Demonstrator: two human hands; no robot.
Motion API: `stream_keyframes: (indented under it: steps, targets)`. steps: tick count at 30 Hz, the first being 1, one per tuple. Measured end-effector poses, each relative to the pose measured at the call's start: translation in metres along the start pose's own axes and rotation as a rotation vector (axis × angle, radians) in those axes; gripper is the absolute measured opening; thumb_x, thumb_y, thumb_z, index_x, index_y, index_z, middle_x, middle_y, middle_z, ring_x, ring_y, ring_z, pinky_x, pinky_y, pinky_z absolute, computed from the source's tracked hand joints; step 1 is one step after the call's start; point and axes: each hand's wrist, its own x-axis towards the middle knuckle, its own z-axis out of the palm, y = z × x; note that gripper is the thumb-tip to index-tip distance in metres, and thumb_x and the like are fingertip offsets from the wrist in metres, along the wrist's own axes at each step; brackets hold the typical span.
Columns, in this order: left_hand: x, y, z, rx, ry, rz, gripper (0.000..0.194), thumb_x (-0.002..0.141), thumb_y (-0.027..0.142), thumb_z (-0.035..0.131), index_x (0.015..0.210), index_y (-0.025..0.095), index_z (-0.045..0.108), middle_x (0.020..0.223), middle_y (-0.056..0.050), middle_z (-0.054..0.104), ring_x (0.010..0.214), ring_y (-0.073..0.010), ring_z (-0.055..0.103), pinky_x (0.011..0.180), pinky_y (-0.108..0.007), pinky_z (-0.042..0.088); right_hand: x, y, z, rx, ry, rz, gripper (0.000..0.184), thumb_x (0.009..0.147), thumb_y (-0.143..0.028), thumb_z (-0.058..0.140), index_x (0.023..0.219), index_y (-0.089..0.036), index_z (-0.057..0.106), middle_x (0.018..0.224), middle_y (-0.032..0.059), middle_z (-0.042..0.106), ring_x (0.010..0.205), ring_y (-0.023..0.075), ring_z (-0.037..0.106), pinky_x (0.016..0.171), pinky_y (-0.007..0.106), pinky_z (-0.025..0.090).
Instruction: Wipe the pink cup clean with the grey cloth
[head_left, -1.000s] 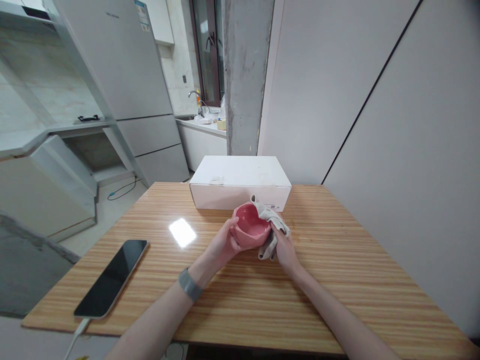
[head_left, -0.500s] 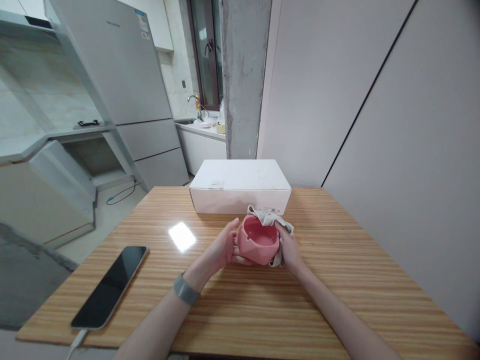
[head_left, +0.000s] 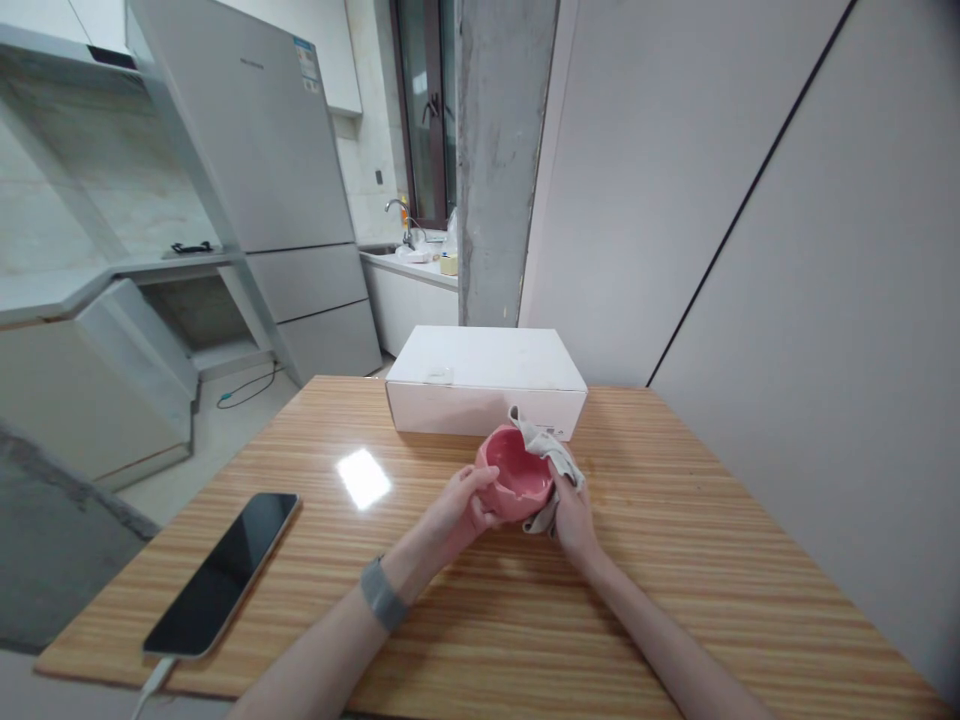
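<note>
A pink bowl [head_left: 512,478] is held just above the wooden table [head_left: 675,560], tilted so its inside faces me. My left hand [head_left: 459,512] grips the bowl's left side and underside with curled fingers. My right hand [head_left: 568,510] holds a grey cloth [head_left: 545,446] pressed against the bowl's right rim and outer wall. Part of the cloth hangs below the bowl. A grey band sits on my left wrist [head_left: 381,594].
A white box [head_left: 484,380] lies at the table's far edge, just behind the bowl. A black phone [head_left: 222,572] on a white cable rests near the front left corner. A wall runs along the right; a fridge [head_left: 277,170] and counter stand beyond.
The bowl has tipped back and forth between my hands. The cloth has shifted along the bowl's right rim. Both hands stay in about the same spot.
</note>
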Motion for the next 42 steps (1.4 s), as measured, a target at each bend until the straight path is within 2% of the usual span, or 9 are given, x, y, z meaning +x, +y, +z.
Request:
stream_keyframes:
  steps: [8,13,18,21,24,28,33,37,42]
  targets:
    - [0.001,0.015,-0.006,0.149,0.057,-0.208,0.049,0.081,0.056,0.057,0.105,0.015,0.067,0.093,-0.008,0.072,0.070,-0.0167,0.066,0.058,-0.025,0.054,0.007,0.000,-0.004,0.059,0.026,0.122,0.037,0.063,-0.050,0.074,0.086,-0.021,0.073,0.095,0.0051,0.076,0.104,0.0300,0.064,0.101,0.046,0.041]
    - [0.001,0.014,-0.006,0.113,0.095,-0.174,0.040,0.081,0.040,0.063,0.111,0.016,0.066,0.108,-0.009,0.071,0.093,-0.0204,0.066,0.072,-0.025,0.054,0.005,0.003,-0.002,0.070,-0.010,0.174,0.041,0.063,-0.052,0.075,0.089,-0.020,0.074,0.094,0.0061,0.076,0.099,0.0300,0.066,0.097,0.047,0.045]
    - [0.004,0.010,-0.002,0.016,0.158,-0.123,0.036,0.084,0.035,0.060,0.111,0.012,0.066,0.099,-0.010,0.073,0.083,-0.0183,0.068,0.066,-0.023,0.055,0.003,0.002,0.000,0.052,0.027,0.110,0.033,0.068,-0.049,0.071,0.087,-0.022,0.073,0.092,0.0034,0.076,0.101,0.0274,0.065,0.096,0.041,0.046]
    - [0.005,0.006,0.001,-0.055,0.102,-0.062,0.034,0.086,0.031,0.057,0.113,0.011,0.064,0.106,-0.011,0.071,0.091,-0.0184,0.068,0.072,-0.025,0.056,-0.002,0.000,0.001,0.030,0.020,0.067,0.026,0.071,-0.043,0.070,0.089,-0.025,0.073,0.089,0.0007,0.075,0.100,0.0249,0.066,0.096,0.038,0.048]
    - [0.003,0.002,0.002,-0.102,-0.033,0.017,0.034,0.087,0.027,0.057,0.116,0.011,0.062,0.113,-0.012,0.069,0.100,-0.0202,0.066,0.083,-0.028,0.054,-0.004,-0.002,0.002,-0.004,0.001,-0.038,0.025,0.074,-0.039,0.067,0.094,-0.026,0.073,0.093,0.0006,0.075,0.108,0.0231,0.062,0.104,0.037,0.040]
    - [-0.001,0.007,0.000,-0.037,-0.071,-0.048,0.034,0.085,0.034,0.058,0.109,0.012,0.065,0.099,-0.010,0.072,0.081,-0.0187,0.069,0.071,-0.030,0.057,0.001,-0.004,0.001,0.060,0.030,0.003,0.030,0.071,-0.043,0.069,0.095,-0.024,0.073,0.100,0.0021,0.075,0.118,0.0253,0.056,0.108,0.039,0.036]
    - [-0.003,0.019,-0.003,0.124,0.037,-0.211,0.045,0.083,0.054,0.055,0.101,0.014,0.068,0.077,-0.005,0.071,0.059,-0.0148,0.064,0.055,-0.026,0.055,0.009,-0.002,-0.006,0.126,-0.020,0.137,0.030,0.069,-0.046,0.071,0.087,-0.022,0.075,0.091,0.0034,0.077,0.097,0.0289,0.068,0.095,0.045,0.048]
    - [-0.002,0.016,-0.002,0.182,0.070,-0.175,0.041,0.081,0.048,0.062,0.112,0.021,0.066,0.085,-0.003,0.072,0.062,-0.0143,0.065,0.053,-0.024,0.054,0.009,-0.002,-0.005,0.149,-0.036,0.160,0.031,0.067,-0.048,0.073,0.084,-0.023,0.075,0.088,0.0021,0.077,0.090,0.0267,0.070,0.089,0.040,0.052]
    - [0.003,0.008,-0.003,0.104,0.099,-0.017,0.038,0.081,0.040,0.064,0.108,0.013,0.065,0.078,-0.007,0.071,0.062,-0.0166,0.066,0.059,-0.029,0.057,0.001,-0.004,0.001,0.118,0.010,0.112,0.029,0.073,-0.050,0.069,0.087,-0.024,0.075,0.088,-0.0006,0.077,0.101,0.0233,0.067,0.091,0.032,0.051]
